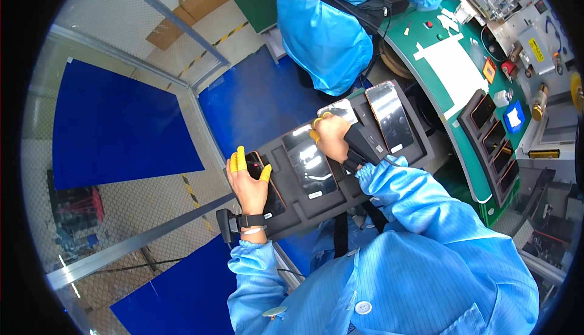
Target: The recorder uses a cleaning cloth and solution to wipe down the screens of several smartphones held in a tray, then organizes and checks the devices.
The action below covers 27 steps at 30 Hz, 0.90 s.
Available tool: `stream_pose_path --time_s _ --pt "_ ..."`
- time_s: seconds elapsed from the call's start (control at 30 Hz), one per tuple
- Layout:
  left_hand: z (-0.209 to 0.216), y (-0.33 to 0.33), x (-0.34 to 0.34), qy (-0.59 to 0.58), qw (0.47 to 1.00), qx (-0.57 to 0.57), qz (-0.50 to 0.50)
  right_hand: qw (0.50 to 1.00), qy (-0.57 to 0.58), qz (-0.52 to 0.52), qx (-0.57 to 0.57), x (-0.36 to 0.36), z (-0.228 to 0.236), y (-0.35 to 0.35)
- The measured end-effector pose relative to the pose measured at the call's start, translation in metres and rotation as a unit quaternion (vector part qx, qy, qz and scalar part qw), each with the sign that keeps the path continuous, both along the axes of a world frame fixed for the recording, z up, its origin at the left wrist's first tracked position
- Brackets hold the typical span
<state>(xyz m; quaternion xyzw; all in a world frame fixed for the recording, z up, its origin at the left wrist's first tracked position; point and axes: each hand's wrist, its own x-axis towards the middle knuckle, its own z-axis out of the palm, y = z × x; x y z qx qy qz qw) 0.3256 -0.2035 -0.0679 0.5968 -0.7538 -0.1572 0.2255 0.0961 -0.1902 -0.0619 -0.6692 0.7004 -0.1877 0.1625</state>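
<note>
four phones (pixel 313 165) already lie on your foam tray (pixel 304 209); your left hand (pixel 248 187) spreads wide over the left-end phone (pixel 275 198), your right hand (pixel 333 137) curls near the far edge (whether either grips, can't tell).

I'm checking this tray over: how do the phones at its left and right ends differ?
The left hand partly covers the left-end phone; no hand lies over the right-end phone.
The left-end phone's visible screen looks mostly dark, while the right-end phone's carries bright reflections.
Both lie in the dark tray.
</note>
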Motion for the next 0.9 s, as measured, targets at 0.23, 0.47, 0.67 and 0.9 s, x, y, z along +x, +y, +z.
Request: stream_pose_path --time_s 0.23,0.47,0.67,0.9 --pt "-0.003 -0.001 0.008 -0.009 1.0 -0.002 0.003 1.0 -0.024 0.016 0.004 0.012 0.012 -0.011" --pt "0.01 -0.022 0.025 -0.026 0.993 0.018 -0.112 0.998 -0.029 0.029 -0.039 0.0 -0.007 -0.009" --pt "0.018 -0.028 0.027 -0.128 0.969 -0.073 -0.198 0.994 0.074 0.078 -0.003 0.016 0.003 -0.01" --pt "0.015 0.011 0.05 -0.156 0.941 -0.137 -0.268 0.91 -0.03 0.412 0.039 0.031 -0.022 0.066"
